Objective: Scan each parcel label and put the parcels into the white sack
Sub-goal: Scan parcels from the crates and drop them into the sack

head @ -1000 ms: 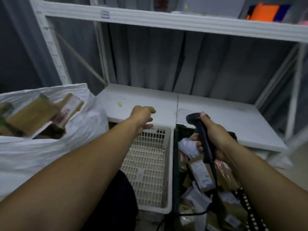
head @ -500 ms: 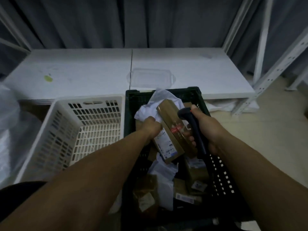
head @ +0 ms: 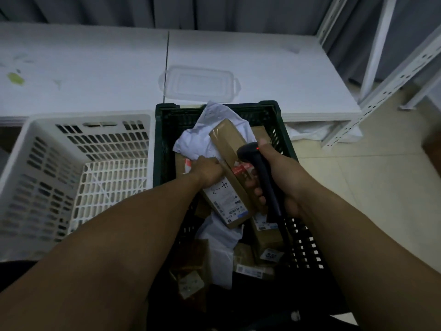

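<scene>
Left hand (head: 208,172) holds a long cardboard parcel (head: 229,170) over the dark green crate (head: 284,130) — right hand (head: 276,173) grips the black scanner (head: 256,163), its head beside the parcel.

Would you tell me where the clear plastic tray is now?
In the head view, the clear plastic tray lies centre, on the white table, just behind the dark green crate.

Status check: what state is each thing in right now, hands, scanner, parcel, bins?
Long brown parcel: tilted, label facing up.
Scanner: red light on.
Left hand: grips the parcel.
Right hand: grips the scanner.
Green crate: holds more parcels.
White basket: no parcels visible.
</scene>
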